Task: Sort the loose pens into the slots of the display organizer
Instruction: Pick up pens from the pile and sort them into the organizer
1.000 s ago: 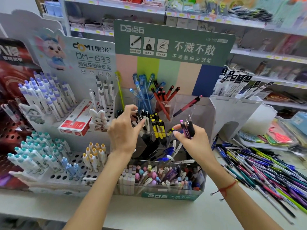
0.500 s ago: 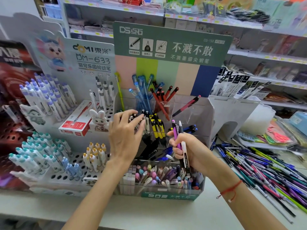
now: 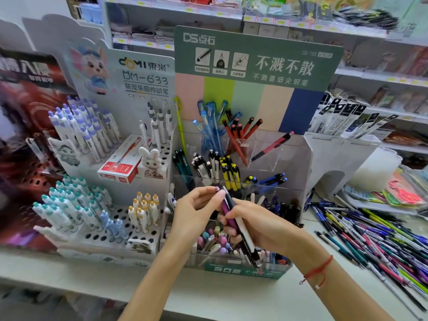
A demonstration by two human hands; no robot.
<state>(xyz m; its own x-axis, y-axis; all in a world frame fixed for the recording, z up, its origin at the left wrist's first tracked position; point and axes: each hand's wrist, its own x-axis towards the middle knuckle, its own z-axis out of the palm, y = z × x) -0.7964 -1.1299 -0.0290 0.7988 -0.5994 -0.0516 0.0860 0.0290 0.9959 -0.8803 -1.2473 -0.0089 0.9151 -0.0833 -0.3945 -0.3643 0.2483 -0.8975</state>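
The display organizer [image 3: 298, 158] fills the centre, its clear slots part-filled with pens. A heap of loose pens [image 3: 379, 230] lies at its 3 o'clock — well apart. In front of it, the right hand [image 3: 261, 225] grips a small bunch of pens [image 3: 236, 218]; the left hand [image 3: 196, 208] pinches one's purple top, at 12 o'clock.

The far shelves [image 3: 301, 17] are blurred; the loose pens [image 3: 382, 235] run off the right edge.
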